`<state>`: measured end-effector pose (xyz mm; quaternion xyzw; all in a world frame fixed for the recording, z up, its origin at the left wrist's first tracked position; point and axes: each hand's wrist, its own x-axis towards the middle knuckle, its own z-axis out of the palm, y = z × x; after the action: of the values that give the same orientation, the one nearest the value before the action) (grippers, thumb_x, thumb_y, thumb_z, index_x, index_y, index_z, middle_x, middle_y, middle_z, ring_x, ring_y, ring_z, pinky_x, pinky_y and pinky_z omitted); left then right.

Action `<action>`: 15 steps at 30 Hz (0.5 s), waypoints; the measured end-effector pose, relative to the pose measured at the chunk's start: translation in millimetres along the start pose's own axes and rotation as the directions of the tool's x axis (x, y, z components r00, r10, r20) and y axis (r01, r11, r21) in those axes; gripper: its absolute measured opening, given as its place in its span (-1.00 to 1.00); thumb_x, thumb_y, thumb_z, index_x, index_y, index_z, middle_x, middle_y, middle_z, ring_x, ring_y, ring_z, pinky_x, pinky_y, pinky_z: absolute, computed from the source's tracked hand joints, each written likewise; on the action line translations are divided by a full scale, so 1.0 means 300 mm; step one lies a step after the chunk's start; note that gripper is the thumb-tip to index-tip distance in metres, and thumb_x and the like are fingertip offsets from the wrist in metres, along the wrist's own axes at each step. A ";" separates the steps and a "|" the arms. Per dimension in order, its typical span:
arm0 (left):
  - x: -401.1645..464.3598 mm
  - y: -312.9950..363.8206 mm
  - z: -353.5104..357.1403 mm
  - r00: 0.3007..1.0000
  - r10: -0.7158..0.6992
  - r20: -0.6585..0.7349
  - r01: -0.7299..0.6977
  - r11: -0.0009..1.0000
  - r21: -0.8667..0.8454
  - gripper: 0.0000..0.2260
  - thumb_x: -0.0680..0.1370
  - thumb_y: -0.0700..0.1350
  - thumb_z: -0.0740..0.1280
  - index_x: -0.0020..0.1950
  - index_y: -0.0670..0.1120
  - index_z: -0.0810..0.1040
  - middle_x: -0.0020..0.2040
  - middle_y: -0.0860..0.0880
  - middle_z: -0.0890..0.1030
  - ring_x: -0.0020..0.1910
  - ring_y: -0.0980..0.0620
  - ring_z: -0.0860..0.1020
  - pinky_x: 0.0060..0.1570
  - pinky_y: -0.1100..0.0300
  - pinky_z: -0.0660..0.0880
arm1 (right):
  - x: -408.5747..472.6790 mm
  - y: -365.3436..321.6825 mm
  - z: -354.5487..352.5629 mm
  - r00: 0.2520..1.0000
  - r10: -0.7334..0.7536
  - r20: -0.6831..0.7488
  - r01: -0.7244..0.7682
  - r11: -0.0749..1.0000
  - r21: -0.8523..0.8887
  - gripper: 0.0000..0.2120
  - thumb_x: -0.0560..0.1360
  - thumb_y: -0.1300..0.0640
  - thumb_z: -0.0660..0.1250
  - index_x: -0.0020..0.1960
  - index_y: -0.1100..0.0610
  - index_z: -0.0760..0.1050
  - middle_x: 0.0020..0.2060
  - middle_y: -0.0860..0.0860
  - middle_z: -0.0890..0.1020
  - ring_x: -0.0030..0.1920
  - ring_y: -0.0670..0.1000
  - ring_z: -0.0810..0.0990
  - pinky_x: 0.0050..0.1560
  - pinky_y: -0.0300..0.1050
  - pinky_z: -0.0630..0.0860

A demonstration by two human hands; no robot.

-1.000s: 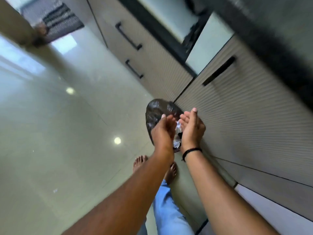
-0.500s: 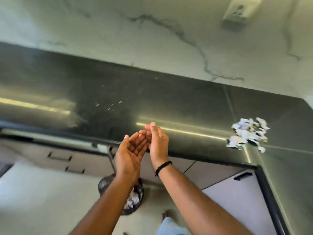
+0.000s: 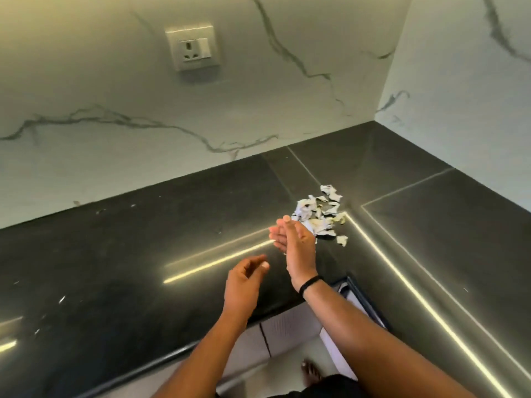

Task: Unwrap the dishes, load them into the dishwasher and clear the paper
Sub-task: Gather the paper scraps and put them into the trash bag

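Observation:
A small heap of torn paper scraps [image 3: 321, 214] lies on the black countertop [image 3: 143, 254] near its inner corner. My right hand [image 3: 293, 239] hovers just in front of the heap, fingers straight, palm turned left, holding nothing; a black band circles its wrist. My left hand [image 3: 244, 280] floats lower and to the left over the counter, fingers loosely curled and empty. No dishes or dishwasher are in view.
A marble-patterned wall with a socket [image 3: 192, 47] backs the counter, and a second wall closes the right side. Pale cabinet fronts [image 3: 287, 331] show below the counter edge. A bare foot [image 3: 310, 374] stands on the floor.
The view swung up from the black bin bag on the floor to the countertop. Both hands, empty, moved apart and rightward toward the paper heap.

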<state>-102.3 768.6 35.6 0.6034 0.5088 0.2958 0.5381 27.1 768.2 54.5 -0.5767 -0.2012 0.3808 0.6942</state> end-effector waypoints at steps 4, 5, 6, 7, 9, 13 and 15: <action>0.158 -0.014 0.158 0.992 0.094 0.079 -0.119 0.895 0.430 -0.55 0.41 -0.03 0.59 0.26 0.11 0.57 0.16 0.16 0.52 0.09 0.24 0.51 0.10 0.36 0.42 | 0.222 -0.020 -0.164 0.994 -0.080 -0.077 0.072 0.992 -0.101 -0.62 0.50 -0.15 0.31 -0.08 0.18 0.63 -0.16 0.17 0.70 -0.12 0.13 0.65 0.00 0.03 0.57; 0.185 -0.010 0.183 0.991 0.082 0.104 -0.122 0.876 0.467 -0.47 0.37 -0.04 0.62 0.30 0.09 0.56 0.16 0.14 0.50 0.06 0.23 0.51 0.09 0.35 0.44 | 0.262 -0.020 -0.202 0.989 -0.116 -0.090 0.102 0.983 -0.151 -0.63 0.51 -0.15 0.30 -0.07 0.16 0.64 -0.15 0.12 0.70 -0.09 0.10 0.65 0.04 0.04 0.56; 0.220 -0.006 0.211 0.991 0.051 0.127 -0.107 0.869 0.483 -0.42 0.34 -0.06 0.63 0.32 0.09 0.54 0.17 0.12 0.50 0.03 0.21 0.52 0.07 0.33 0.47 | 0.311 -0.018 -0.242 0.983 -0.153 -0.098 0.130 0.970 -0.205 -0.64 0.52 -0.16 0.30 -0.04 0.13 0.65 -0.12 0.05 0.71 -0.04 0.04 0.65 0.09 0.02 0.57; 0.245 0.001 0.230 0.989 0.022 0.147 -0.094 0.859 0.502 -0.39 0.32 -0.07 0.64 0.33 0.08 0.54 0.16 0.10 0.50 -0.02 0.19 0.53 0.05 0.31 0.50 | 0.341 -0.018 -0.276 0.975 -0.197 -0.104 0.162 0.949 -0.270 -0.64 0.53 -0.18 0.29 0.01 0.09 0.65 -0.06 -0.02 0.70 0.04 -0.01 0.64 0.15 0.02 0.56; 0.298 0.006 0.264 0.987 -0.009 0.161 -0.080 0.840 0.536 -0.44 0.32 -0.10 0.64 0.28 0.07 0.56 0.06 0.10 0.55 -0.12 0.19 0.54 -0.02 0.28 0.53 | 0.408 0.002 -0.346 0.958 -0.257 -0.130 0.178 0.883 -0.433 -0.61 0.54 -0.22 0.26 0.16 0.03 0.60 0.16 -0.04 0.63 0.26 0.01 0.54 0.32 0.04 0.46; 0.360 0.002 0.319 0.992 -0.015 0.124 -0.048 0.872 0.487 -0.60 0.37 -0.14 0.62 0.16 0.01 0.62 -0.16 0.09 0.61 -0.28 0.19 0.54 -0.08 0.18 0.59 | 0.490 0.075 -0.433 0.955 -0.154 -0.252 -0.035 0.787 -0.616 -0.44 0.65 -0.15 0.19 0.56 0.09 0.27 0.59 0.11 0.20 0.61 0.09 0.05 0.60 0.10 0.05; 0.385 0.006 0.338 0.991 0.008 0.134 -0.073 0.871 0.487 -0.65 0.39 -0.13 0.61 0.12 0.02 0.63 -0.16 0.08 0.60 -0.30 0.20 0.52 -0.08 0.17 0.60 | 0.490 0.116 -0.423 0.960 -0.165 -0.225 -0.041 0.714 -0.699 -0.35 0.65 -0.24 0.09 0.61 0.09 0.14 0.63 0.13 0.06 0.63 0.10 -0.09 0.61 0.06 -0.06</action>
<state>25.4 841.1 -9.5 0.7483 0.5188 0.1291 0.3927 200.5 799.5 -34.4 -0.8349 -0.2522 0.1704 0.4586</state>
